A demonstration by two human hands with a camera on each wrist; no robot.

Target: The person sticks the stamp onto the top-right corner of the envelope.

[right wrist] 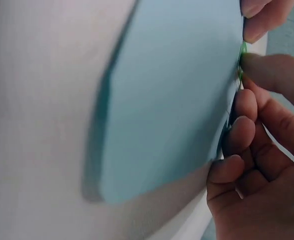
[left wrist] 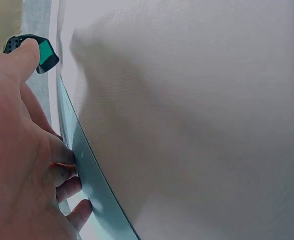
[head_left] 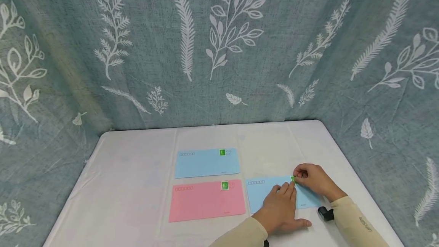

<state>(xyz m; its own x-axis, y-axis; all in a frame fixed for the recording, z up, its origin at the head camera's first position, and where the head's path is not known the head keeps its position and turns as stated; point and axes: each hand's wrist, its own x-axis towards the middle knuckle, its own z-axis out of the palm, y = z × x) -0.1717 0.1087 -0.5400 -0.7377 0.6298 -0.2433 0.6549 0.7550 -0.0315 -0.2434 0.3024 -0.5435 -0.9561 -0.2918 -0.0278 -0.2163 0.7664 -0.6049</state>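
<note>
A blue envelope lies at the right of the table, with printed postcode boxes at its top left. My left hand rests on it, fingertips pressing near its upper edge and thumb out to the right. At the envelope's upper right, a small green stamp is pinched between the thumb and finger of my right hand. In the right wrist view the thumb partly covers the green stamp. The left wrist view shows my fingertips touching the blue envelope.
Left of my hands lies a pink envelope bearing a green stamp. Behind it is another stamped blue envelope. They lie on a white-covered table, with a patterned grey-green curtain around its back and sides.
</note>
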